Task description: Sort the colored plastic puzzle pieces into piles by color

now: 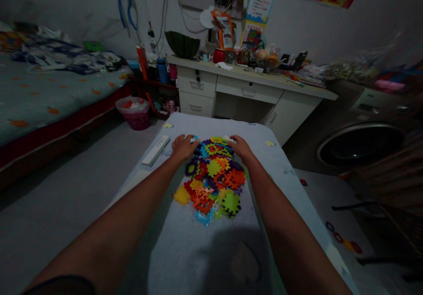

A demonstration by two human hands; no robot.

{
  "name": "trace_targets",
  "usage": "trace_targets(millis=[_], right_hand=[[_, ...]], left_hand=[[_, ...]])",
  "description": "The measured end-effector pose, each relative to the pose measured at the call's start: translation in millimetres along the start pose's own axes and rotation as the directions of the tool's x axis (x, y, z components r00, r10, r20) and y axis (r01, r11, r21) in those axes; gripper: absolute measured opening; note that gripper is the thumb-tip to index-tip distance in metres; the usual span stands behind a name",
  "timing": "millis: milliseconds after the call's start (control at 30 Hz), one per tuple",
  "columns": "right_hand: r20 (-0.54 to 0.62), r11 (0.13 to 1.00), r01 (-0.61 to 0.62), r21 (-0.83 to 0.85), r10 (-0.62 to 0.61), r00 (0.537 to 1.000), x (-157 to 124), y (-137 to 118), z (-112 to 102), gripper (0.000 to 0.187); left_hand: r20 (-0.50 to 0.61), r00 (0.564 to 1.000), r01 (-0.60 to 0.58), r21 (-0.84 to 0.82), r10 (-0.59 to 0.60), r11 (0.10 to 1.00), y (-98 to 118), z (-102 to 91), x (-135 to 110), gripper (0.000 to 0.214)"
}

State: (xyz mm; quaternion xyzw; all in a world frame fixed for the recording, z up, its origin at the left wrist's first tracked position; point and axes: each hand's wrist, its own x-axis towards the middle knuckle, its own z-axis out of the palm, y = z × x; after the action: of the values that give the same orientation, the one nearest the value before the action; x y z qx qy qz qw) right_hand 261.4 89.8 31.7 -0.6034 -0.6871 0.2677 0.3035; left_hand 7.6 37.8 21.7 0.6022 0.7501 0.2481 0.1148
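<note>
A heap of colourful gear-edged plastic pieces [214, 168] lies spread on a cloth-covered table, in yellow, green, orange, red, purple and blue. My left hand [183, 146] rests at the heap's far left edge, fingers bent and apart, with a light-blue piece by the fingertips. Across from it, my right hand [240, 147] touches the far right edge, its fingers loosely curved near something small and whitish. Neither hand plainly grips a piece. Some fingertips are hard to make out in the dim light.
A long white box [156, 150] lies on the table [211, 268] left of the heap. Beyond stands a cluttered desk [198, 77], with a washing machine [360, 127] to its right. A bed [49, 97] and a pink bin [134, 114] are at left. Several loose pieces [343, 238] lie on the floor.
</note>
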Motion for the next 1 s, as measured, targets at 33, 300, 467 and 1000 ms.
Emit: trace_targets(millis=[33,300,467,1000], right_hand=[[0.019,0.999,-0.026,-0.023,0.026,0.999,7.1,-1.5,4.5,0.042],[0.21,0.999,-0.045,-0.007,0.046,0.977,24.6,-18.4,33.0,0.051],[0.166,0.991,0.053,0.125,-0.073,0.983,9.3,-14.6,33.0,0.039],[-0.054,0.967,0.12,0.227,-0.111,0.992,-86.1,5.2,-42.4,0.026]], left_hand=[[0.04,0.999,0.026,0.009,-0.026,1.0,-0.1,2.0,4.4,0.055],[0.187,0.982,0.082,-0.409,-0.004,0.909,24.9,14.7,20.2,0.037],[0.185,0.981,0.06,-0.574,0.059,0.817,42.9,13.9,13.2,0.033],[0.152,0.856,-0.343,-0.549,0.494,0.762,46.9,-55.8,-94.7,0.03]])
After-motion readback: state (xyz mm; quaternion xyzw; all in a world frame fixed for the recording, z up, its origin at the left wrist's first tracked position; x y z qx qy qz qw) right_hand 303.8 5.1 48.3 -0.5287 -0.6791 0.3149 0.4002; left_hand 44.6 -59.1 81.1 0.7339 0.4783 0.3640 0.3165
